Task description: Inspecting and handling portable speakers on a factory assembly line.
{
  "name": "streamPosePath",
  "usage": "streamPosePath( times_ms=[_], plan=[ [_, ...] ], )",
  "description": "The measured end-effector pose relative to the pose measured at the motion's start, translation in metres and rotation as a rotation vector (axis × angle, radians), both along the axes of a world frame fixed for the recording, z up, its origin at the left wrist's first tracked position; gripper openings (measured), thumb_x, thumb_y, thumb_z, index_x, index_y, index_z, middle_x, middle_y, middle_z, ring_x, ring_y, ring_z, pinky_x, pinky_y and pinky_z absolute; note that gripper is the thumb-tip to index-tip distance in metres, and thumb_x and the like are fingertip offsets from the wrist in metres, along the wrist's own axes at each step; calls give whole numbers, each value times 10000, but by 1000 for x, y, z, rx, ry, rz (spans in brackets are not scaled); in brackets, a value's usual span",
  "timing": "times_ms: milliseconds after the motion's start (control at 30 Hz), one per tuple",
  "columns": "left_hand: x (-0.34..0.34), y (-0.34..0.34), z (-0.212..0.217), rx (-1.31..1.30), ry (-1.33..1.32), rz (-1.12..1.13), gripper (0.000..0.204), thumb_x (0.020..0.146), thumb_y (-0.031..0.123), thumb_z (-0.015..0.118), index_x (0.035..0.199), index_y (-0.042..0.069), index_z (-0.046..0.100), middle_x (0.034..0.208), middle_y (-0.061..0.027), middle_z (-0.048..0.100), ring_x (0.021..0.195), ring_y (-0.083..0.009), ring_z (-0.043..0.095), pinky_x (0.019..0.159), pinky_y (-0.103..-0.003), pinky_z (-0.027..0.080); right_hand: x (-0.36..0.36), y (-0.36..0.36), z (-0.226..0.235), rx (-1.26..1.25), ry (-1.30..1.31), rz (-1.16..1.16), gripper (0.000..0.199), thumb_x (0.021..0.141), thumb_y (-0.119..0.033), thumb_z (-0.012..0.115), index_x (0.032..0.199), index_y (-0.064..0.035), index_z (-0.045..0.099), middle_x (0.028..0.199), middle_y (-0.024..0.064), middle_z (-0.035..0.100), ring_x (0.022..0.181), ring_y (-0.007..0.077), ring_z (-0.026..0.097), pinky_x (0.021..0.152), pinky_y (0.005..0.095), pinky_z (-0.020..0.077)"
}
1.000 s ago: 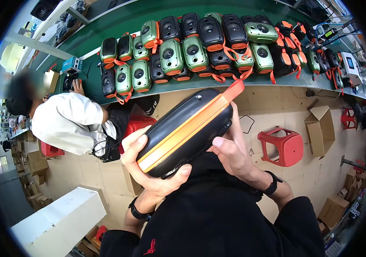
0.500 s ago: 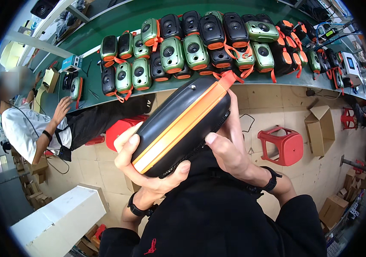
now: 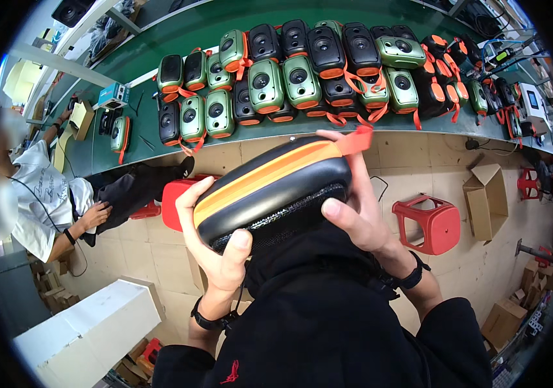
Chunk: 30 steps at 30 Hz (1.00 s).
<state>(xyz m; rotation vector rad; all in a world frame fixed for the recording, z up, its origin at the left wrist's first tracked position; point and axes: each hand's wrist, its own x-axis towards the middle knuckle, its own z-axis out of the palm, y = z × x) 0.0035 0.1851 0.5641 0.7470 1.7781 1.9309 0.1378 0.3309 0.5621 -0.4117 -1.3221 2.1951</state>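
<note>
"Where's the speaker (image 3: pixel 273 184)?"

"In mid-air, short of the bench (image 3: pixel 179 32), strap (image 3: pixel 357 140) end nearer to it."

"And the grip?"

"Left hand (image 3: pixel 221 262) grasps one end, right hand (image 3: pixel 368 216) the strap end. Support both evenly, and go light on the mesh (image 3: pixel 283 218)."

"Beyond?"

"Other speakers (image 3: pixel 265 87), crowded on the bench."

Bright, even indoor light falls across your hands (image 3: pixel 215 249) and glints off the glossy speaker (image 3: pixel 270 194) at center frame, as fisheye distortion bows your counter (image 3: pixel 186 32), black vignetting darkens the corners and blurring obscures a co-worker's head (image 3: pixel 1 142) at left.
</note>
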Motion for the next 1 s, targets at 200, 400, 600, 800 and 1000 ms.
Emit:
streamPosePath(
  times_ms=[200,400,600,800,1000],
  plan=[
    [3,-2,7,16,-25,-42,853,719,483,761,1300,-6,373,1140,-158,534,1066,-221,548,934,-347,436,9,-3,9,145,-30,11,849,780,-197,690,1459,-11,216,1246,121,460,1173,187,457,1040,331,327],
    [4,-1,11,12,-39,-38,854,717,491,760,1295,-7,376,1143,-165,533,1073,-228,549,935,-350,438,10,-7,15,175,-32,-68,797,765,-202,704,1418,4,296,1260,128,466,1160,189,479,1019,322,357],
    [-3,1,19,-26,36,-213,756,745,341,783,1293,-6,394,1131,-145,548,1038,-193,568,910,-321,450,19,-3,-3,167,-54,-124,805,751,-260,730,1389,2,315,1265,139,471,1163,200,491,1010,326,374],
    [-11,-12,27,-124,-205,-557,898,749,401,767,1381,-84,351,1284,-180,508,1204,-230,503,1022,-334,375,45,-3,-17,45,-147,-128,938,687,-462,748,1378,7,320,1269,139,446,1177,214,484,1000,348,391],
    [-8,-38,22,-247,-198,-765,855,682,224,868,1360,-54,429,1355,-179,477,1269,-248,466,1068,-351,343,79,1,-24,174,-277,202,900,575,-376,852,1285,-3,444,1228,125,501,1143,216,511,979,346,397]
  ],
)
